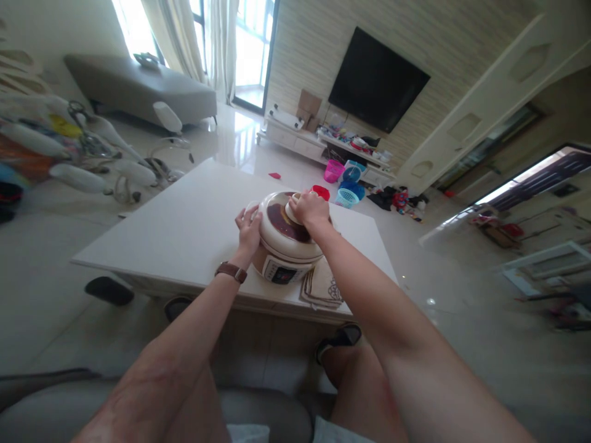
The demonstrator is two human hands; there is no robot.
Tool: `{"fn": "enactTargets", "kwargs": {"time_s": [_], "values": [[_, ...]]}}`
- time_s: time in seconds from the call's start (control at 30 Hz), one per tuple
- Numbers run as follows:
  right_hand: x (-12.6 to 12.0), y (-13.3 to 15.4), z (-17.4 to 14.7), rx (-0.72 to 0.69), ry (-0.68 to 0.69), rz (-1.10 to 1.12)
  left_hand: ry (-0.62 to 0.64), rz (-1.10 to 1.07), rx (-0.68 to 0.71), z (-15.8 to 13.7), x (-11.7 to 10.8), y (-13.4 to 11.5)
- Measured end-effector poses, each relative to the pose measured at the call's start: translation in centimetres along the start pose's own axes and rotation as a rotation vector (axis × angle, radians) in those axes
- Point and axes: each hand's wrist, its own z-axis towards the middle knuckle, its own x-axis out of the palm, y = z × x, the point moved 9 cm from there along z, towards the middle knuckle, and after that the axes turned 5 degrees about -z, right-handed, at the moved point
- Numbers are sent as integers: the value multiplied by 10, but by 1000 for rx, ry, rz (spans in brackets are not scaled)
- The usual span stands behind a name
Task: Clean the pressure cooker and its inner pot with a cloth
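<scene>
An electric cooker [261, 261] with a beige body and a dark front panel stands on the white table [170, 227]. Its lid [276, 224] has a cream rim and a brown see-through centre, and sits on the pot, slightly tilted in my view. My right hand [311, 208] is closed around the pale knob [290, 213] on top of the lid. Against the left side of the rim rests my left hand [248, 229], fingers spread. A folded beige cloth [322, 286] lies right of the cooker's panel. Something red [321, 192] shows partly behind my right hand.
Several baskets [347, 197] in pink and blue stand on the floor beyond the table, before a low white TV cabinet [295, 140]. A grey bench [148, 89] is at the back left. Cluttered equipment [129, 172] fills the left. My legs are under the table's near edge.
</scene>
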Motion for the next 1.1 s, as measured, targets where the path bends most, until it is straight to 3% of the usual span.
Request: {"fn": "enactTargets", "kwargs": {"time_s": [0.2, 0.57, 0.77, 1.1], "values": [[0, -2, 2, 18, -103, 104, -21, 32, 30, 1, -1, 0], [1, -2, 7, 34, -75, 165, -49, 59, 59, 3, -4, -2], [1, -4, 5, -32, -110, 125, -4, 64, 69, 2, 0, -4], [-1, -5, 3, -114, -85, 69, -40, 0, 28, 3, 0, 1]]}}
